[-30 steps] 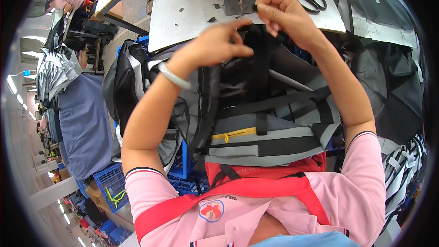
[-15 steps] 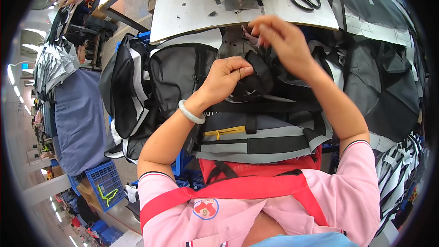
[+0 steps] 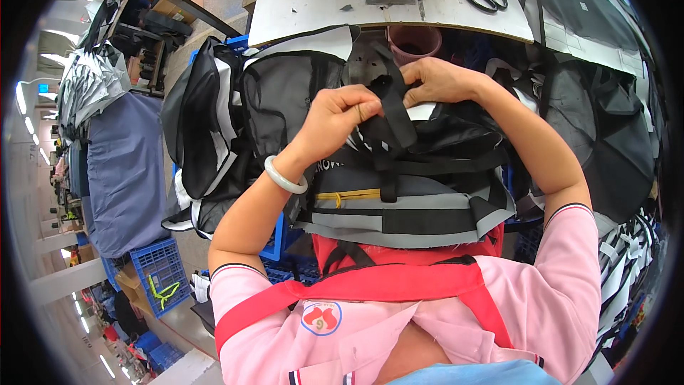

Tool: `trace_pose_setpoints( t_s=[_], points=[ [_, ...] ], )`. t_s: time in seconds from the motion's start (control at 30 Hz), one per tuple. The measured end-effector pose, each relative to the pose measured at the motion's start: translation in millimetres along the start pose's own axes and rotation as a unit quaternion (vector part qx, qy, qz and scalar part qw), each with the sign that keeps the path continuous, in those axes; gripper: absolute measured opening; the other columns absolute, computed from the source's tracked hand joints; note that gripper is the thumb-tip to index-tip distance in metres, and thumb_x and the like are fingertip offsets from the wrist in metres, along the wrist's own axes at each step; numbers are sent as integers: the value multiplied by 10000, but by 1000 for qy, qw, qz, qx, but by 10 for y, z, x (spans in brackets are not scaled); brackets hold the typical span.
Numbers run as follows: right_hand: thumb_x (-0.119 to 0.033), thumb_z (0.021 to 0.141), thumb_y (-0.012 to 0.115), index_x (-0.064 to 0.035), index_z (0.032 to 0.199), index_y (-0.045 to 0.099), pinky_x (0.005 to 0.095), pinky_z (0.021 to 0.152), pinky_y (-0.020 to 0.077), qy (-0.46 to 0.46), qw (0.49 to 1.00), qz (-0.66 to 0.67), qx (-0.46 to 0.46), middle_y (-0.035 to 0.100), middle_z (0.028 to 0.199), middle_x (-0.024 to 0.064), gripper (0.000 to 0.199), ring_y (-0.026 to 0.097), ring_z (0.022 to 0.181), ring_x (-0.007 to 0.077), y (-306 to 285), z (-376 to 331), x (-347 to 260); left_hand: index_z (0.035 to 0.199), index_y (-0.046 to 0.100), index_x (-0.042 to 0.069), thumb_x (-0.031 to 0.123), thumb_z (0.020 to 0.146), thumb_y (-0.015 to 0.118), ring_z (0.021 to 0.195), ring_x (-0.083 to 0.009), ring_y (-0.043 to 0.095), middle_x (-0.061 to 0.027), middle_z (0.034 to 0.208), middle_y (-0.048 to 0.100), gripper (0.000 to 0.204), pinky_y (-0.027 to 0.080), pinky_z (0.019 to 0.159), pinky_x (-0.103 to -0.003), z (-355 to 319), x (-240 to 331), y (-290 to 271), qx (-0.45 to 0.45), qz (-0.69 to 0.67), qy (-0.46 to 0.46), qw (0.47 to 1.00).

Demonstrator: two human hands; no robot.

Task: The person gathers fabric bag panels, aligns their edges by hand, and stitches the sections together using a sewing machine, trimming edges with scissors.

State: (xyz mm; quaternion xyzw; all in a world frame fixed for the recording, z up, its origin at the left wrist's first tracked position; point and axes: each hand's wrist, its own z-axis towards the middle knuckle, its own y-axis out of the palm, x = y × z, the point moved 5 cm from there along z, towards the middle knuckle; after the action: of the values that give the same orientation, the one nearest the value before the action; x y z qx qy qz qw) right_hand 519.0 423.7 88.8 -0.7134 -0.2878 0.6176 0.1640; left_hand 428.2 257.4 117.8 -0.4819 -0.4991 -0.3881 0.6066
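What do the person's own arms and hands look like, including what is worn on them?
The left hand and right hand wear no gloves. A smooth, whitish, round bangle circles the left arm. The short pink fabric sleeves are edged with thin dark and white stripes.

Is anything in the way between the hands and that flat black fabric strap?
Nothing that I can see. The flat black fabric strap lies between the left hand, pinched closed at its left edge, and the right hand, curled close to its right side. Whether the right hand touches it is unclear.
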Motion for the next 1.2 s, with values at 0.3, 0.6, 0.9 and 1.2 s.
trace_pose_setpoints(
  t_s=[0.3,0.6,0.9,1.2],
  points=[
    [-337,887,620,15,1031,634,368,738,474,1,990,-49,135,640,845,218,381,627,789,330,-133,-259,-363,1056,670,14,36,834,573,848,-310,673,-175,928,682,244,532,759,-368,-361,219,-863,45,529,-18,847],
    [-299,868,636,-14,983,644,406,692,457,16,988,-88,123,605,785,216,307,580,745,377,-290,-143,-769,934,703,-3,216,881,620,702,-273,626,-151,775,662,240,480,668,-337,322,578,-264,29,315,86,945],
    [-304,897,659,14,816,565,255,560,310,27,982,5,186,381,649,-42,341,345,649,55,-964,-280,-639,910,715,-4,188,901,651,678,-61,537,2,719,632,202,431,624,-215,973,509,-396,29,56,36,997],
    [-328,884,656,52,881,618,263,552,346,51,974,-11,219,451,637,-28,382,394,623,69,-1395,-88,-235,965,726,41,210,893,662,658,-43,492,17,767,632,195,342,553,-194,1463,401,-561,53,-2,-52,997]
  ],
)
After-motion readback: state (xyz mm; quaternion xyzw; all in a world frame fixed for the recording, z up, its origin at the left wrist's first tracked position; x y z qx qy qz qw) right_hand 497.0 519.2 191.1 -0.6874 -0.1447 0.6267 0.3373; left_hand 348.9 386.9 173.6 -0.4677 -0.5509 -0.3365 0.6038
